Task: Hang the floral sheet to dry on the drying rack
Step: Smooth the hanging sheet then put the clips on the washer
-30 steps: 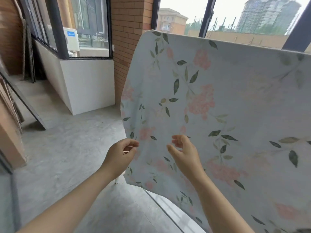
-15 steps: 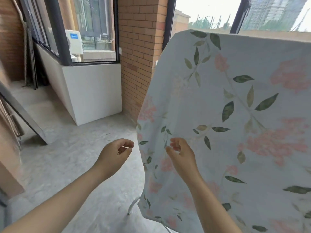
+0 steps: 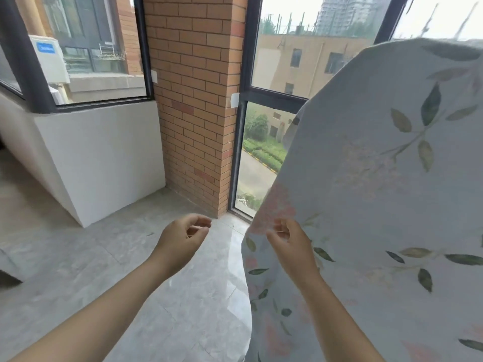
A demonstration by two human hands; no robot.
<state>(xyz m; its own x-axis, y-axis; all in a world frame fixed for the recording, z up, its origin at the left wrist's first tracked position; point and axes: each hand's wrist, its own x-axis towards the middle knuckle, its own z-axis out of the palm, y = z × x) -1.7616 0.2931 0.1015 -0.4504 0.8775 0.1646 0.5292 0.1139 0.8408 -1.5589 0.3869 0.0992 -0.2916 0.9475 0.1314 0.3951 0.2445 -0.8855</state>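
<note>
The floral sheet (image 3: 379,205) fills the right side of the view. It is pale fabric printed with green leaves and faded pink blossoms, and it hangs in a broad curve from a top fold near the upper right corner down past the bottom edge. Whatever carries it along that fold is hidden under the cloth. Its left border runs down in front of the tall window (image 3: 274,61) and ends close above the grey tiled floor (image 3: 78,270). The right grip (image 3: 291,242), a bare hand, is raised in front of the sheet just inside that left border. Its fingers and thumb are curled toward the cloth, and I cannot tell whether they pinch the fabric or only hover at it. The left grip (image 3: 181,237) is held up beside it at the same height, apart from the sheet, over bare floor. It is released, with the fingers loosely bent and thumb and forefinger close together around nothing. The 2 forearms reach in from the bottom edge. Behind the hands stands a brick pillar (image 3: 193,100) between the dark-framed window and a low white wall (image 3: 104,158). A white air-conditioner unit (image 3: 49,58) sits outside the glass at upper left. Through the window a road and green hedges lie far below.
</note>
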